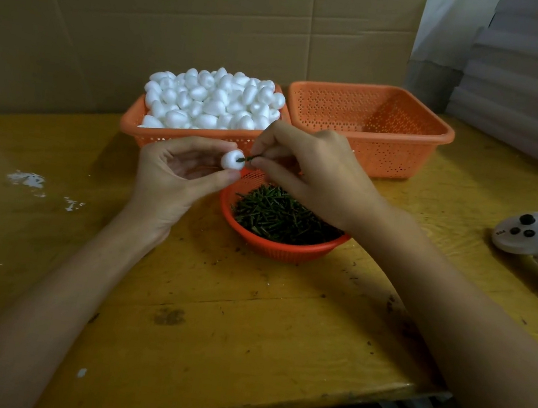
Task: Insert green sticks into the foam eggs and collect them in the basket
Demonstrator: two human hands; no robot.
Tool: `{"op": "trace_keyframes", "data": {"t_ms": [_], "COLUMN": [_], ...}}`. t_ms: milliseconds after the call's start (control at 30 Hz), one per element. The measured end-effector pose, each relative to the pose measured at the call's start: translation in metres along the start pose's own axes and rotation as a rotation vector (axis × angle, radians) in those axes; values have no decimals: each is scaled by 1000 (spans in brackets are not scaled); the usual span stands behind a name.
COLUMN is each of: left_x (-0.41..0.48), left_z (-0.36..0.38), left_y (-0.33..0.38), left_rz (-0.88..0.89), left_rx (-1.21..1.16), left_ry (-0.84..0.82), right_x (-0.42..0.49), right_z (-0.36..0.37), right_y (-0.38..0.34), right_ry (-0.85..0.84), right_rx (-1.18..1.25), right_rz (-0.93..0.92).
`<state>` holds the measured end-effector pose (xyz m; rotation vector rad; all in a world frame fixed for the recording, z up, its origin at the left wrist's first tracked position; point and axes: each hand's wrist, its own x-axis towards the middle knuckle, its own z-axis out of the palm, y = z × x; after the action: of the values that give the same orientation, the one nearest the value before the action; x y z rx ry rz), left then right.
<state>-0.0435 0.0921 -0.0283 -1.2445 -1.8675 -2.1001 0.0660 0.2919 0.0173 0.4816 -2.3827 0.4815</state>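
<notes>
Cardboard (183,18) is set behind the table (244,321). Foam eggs (213,99) are heaped in one basket (134,119), a second basket (389,151) beside it; sticks (276,215) are piled in a bowl (288,251). An egg (230,160) is pinched by left fingers (213,146), a stick (249,158) against it by right fingers (270,138).

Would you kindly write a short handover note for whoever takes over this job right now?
Left hand holds a foam egg between thumb and fingers. Right hand pinches a green stick, its tip at the egg.
Loose eggs fill the left basket; sticks lie in the round bowl; the right basket shows no eggs.
Done: nothing collected. Left: seat the stick, drop the egg in the right basket, repeat.
</notes>
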Motion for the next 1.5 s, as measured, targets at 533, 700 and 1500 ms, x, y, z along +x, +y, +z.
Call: {"op": "trace_keyframes", "data": {"t_ms": [533, 700, 1500], "left_x": [0, 0, 0], "left_z": [1, 2, 2], "left_y": [-3, -2, 4], "left_rz": [15, 12, 0], "left_rx": [-12, -15, 6], "left_ry": [-32, -22, -9], "right_x": [0, 1, 0], "right_z": [-4, -3, -1], "right_y": [-11, -11, -14], "right_ry": [-10, -6, 48], "right_rx": [-195, -182, -162], "right_rz": [-28, -22, -31]}}
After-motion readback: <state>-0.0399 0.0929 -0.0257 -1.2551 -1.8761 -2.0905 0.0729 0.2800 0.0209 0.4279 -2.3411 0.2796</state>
